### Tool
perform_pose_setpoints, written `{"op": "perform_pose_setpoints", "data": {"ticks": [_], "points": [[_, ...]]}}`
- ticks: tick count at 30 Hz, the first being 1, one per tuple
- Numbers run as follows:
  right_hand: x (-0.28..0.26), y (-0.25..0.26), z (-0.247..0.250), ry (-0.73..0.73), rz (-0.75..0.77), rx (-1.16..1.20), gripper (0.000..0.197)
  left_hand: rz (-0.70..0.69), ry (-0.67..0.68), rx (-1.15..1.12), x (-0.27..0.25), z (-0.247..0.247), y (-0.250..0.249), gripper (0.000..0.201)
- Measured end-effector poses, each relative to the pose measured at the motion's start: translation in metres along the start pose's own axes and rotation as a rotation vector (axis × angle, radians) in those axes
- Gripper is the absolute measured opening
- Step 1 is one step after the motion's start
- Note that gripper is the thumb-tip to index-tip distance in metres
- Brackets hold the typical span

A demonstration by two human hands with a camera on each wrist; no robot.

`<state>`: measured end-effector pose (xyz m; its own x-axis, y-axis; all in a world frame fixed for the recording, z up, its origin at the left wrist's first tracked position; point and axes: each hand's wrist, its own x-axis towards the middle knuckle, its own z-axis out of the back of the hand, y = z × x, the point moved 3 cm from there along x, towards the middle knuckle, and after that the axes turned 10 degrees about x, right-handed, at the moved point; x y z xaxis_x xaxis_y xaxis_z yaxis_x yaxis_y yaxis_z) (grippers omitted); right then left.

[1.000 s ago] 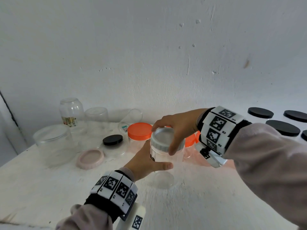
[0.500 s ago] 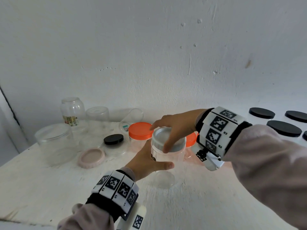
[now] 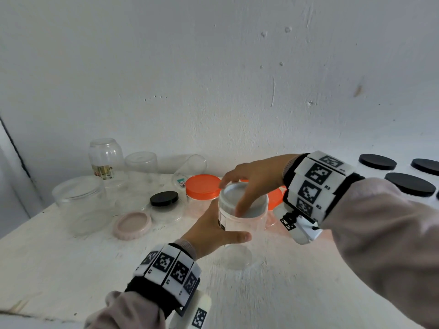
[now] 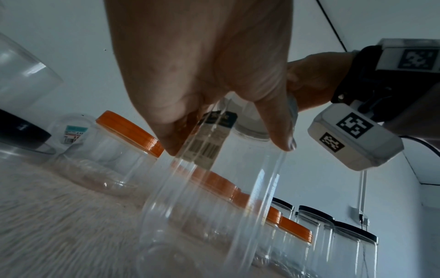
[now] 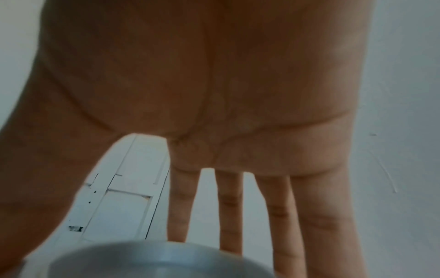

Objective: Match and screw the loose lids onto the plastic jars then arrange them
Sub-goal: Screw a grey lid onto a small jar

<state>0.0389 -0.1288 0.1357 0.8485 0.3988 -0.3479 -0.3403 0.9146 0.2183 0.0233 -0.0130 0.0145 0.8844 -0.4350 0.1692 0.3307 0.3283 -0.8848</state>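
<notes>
The clear jar point(image 3: 240, 230) stands mid-table, tilted a bit toward you, with a barcode label point(image 4: 209, 148) on its side. The white lid point(image 3: 242, 200) sits on its mouth. Your left hand point(image 3: 213, 231) grips the jar body, thumb across the near side, fingers curled round the far side; the left wrist view shows thumb and fingers clamped on the clear wall. Your right hand point(image 3: 254, 179) comes over the top, fingers point(image 5: 228, 212) spread and fairly straight down around the lid rim, thumb on the near edge. You cannot tell how hard it squeezes; the right wrist view is blurred.

Just behind the jar: 1 jar with an orange lid point(image 3: 203, 186), more orange-lidded ones hidden behind your right hand. To your left: a small black lid point(image 3: 164, 198) on a low clear jar, a pink lid point(image 3: 131, 224) lying flat, a wide clear tub point(image 3: 80, 203), 2 upside-down clear jars point(image 3: 105, 160) near the wall, 1 jar on its side point(image 3: 190, 168) with a price sticker. Far right: a group of black-lidded jars point(image 3: 377, 162).

The table point(image 3: 71, 269) is white, rough and scuffed, a chipped mark at the near left edge. It butts against a white plastered wall point(image 3: 213, 79) with small dents and a brownish smudge upper right. A dark line runs down the left corner.
</notes>
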Motion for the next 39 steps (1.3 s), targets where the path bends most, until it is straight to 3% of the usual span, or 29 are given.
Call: {"op": "perform_pose_setpoints", "data": {"ticks": [7, 13, 19, 25, 39], "points": [[-0.001, -0.005, 0.002, -0.090, -0.115, -0.100, 0.079, 0.015, -0.004, -0.008, 0.001, 0.001, 0.003, 0.075], [-0.003, -0.005, 0.000, -0.002, 0.028, 0.022, 0.075, 0.007, 0.006, -0.007, 0.001, 0.000, 0.001, 0.078], [0.003, -0.008, -0.004, -0.090, -0.048, -0.015, 0.078, 0.012, -0.002, -0.008, 0.001, 0.000, 0.002, 0.077], [0.002, -0.007, -0.007, -0.013, 0.025, 0.021, 0.082, -0.005, 0.000, -0.007, 0.001, 0.000, 0.001, 0.073], [0.003, -0.012, -0.017, -0.183, 0.025, 0.019, 0.075, 0.019, -0.028, -0.006, 0.000, -0.001, 0.003, 0.073]]}}
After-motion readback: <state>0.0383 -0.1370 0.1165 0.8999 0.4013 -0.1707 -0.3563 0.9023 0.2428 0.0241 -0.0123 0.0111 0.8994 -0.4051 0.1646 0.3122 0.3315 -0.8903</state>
